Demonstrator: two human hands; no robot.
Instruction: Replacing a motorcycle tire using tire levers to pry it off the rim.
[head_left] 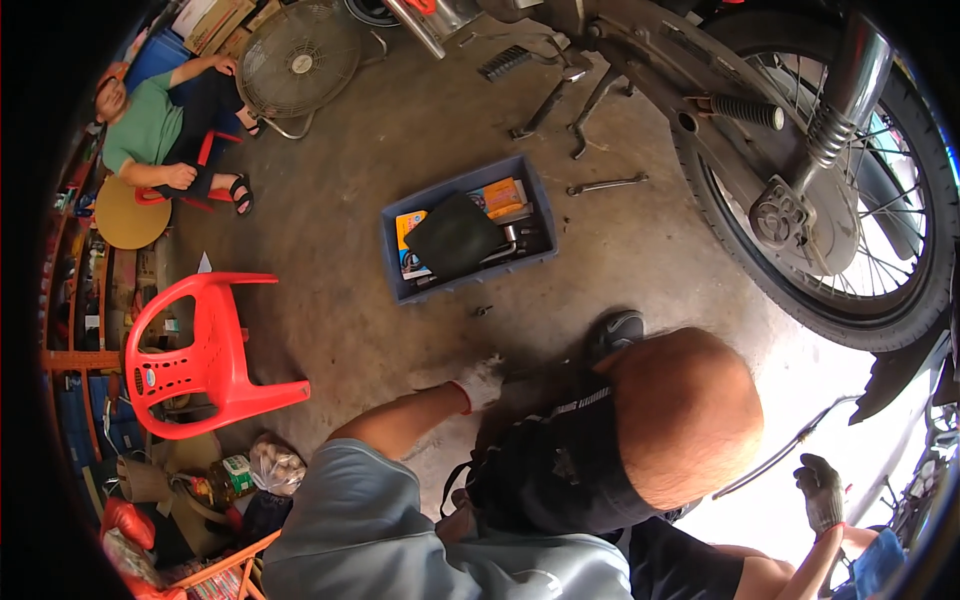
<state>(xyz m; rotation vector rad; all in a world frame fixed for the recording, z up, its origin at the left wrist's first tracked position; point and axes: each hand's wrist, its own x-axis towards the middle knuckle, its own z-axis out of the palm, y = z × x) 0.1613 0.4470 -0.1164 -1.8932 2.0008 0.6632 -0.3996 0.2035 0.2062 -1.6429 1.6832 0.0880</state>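
My left hand [478, 385], in a pale work glove, is stretched out low over the concrete floor beside my bent bare knee [685, 420]; its fingers are blurred, so I cannot tell what, if anything, they hold. My gloved right hand [820, 490] is raised at the lower right, fingers loosely bent and thumb apart, with nothing visible in it, near a dark cable [760, 467]. A grey-blue tool bin [545, 230] holds orange boxes, a dark cloth and metal tools. A wrench [607, 185] and other metal parts [590, 120] lie beyond it.
A motorbike wheel [750, 306] and frame fill the upper right. A red plastic chair [210, 360] stands at my left, near bags and clutter [240, 475]. Another person [140, 130] sits at the upper left beside a standing fan [300, 65]; orange shelving [75, 360] lines the left.
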